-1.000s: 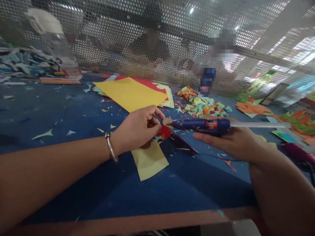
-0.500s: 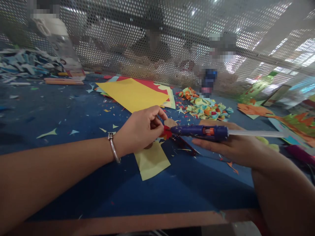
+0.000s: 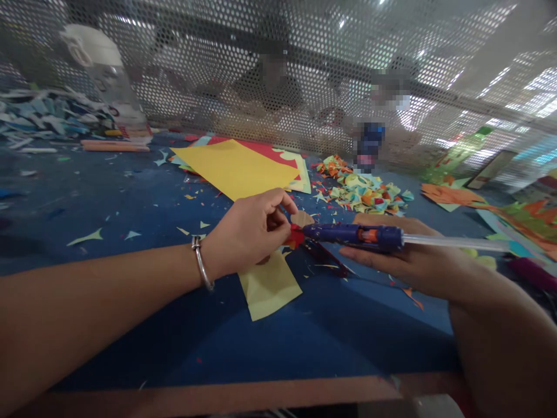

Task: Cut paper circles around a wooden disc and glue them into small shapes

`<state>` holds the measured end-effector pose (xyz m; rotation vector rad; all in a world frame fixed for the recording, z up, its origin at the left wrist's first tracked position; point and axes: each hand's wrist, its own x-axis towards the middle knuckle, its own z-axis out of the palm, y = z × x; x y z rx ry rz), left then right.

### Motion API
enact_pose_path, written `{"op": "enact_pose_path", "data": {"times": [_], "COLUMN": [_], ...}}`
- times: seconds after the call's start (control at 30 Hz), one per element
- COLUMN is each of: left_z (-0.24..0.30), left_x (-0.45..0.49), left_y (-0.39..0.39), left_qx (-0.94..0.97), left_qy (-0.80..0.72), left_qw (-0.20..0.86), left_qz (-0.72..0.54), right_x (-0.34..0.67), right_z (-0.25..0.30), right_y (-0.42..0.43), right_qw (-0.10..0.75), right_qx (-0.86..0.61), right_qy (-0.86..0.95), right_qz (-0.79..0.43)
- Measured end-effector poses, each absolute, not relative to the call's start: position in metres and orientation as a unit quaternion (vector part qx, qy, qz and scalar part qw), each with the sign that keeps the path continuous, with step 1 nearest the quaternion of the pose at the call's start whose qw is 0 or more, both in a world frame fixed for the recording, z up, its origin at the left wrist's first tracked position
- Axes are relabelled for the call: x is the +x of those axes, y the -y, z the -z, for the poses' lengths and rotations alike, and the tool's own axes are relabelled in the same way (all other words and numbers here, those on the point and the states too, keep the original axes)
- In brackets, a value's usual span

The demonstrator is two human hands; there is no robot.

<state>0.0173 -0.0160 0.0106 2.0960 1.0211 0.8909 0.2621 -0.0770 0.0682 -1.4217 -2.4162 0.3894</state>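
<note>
My left hand point(image 3: 250, 232) pinches a small red paper piece point(image 3: 297, 236) with a tan round piece point(image 3: 301, 218) just above it. My right hand point(image 3: 407, 255) is wrapped around a blue glue gun point(image 3: 354, 235) held level, its nozzle touching the red piece. A clear glue stick point(image 3: 452, 242) juts from the gun's back toward the right. Below my left hand a pale yellow paper point(image 3: 270, 283) lies on the blue table point(image 3: 130, 203). A metal bangle point(image 3: 201, 263) circles my left wrist.
A yellow sheet point(image 3: 237, 166) over red paper lies further back. A heap of coloured paper scraps point(image 3: 363, 190) sits behind the gun. A perforated metal screen point(image 3: 304, 69) closes the table's far side, with people behind it. A plastic bottle point(image 3: 108, 81) stands far left. Orange and green cuttings point(image 3: 522, 212) lie right.
The glue gun's nozzle has come left onto the red piece, and both hands have shifted slightly. The tan piece now shows above the nozzle.
</note>
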Motion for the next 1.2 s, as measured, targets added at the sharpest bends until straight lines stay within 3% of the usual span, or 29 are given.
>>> {"op": "enact_pose_path", "data": {"times": [0.7,1.07,1.2], "left_z": [-0.015,-0.016,-0.016], "left_x": [0.018,0.016,0.017], "left_y": [0.017,0.017,0.017], "left_qx": [0.801,0.800,0.769], "left_qy": [-0.399,-0.395,-0.402], "left_qw": [0.303,0.305,0.358], "left_qz": [-0.328,-0.333,-0.345], "right_x": [0.261,0.267,0.277], "right_z": [-0.069,-0.067,-0.064], "right_y": [0.075,0.073,0.065], "right_qw": [0.154,0.150,0.150], "right_qx": [-0.490,-0.512,-0.540], "right_qy": [0.847,0.842,0.827], "right_qz": [-0.137,-0.084,-0.037]}}
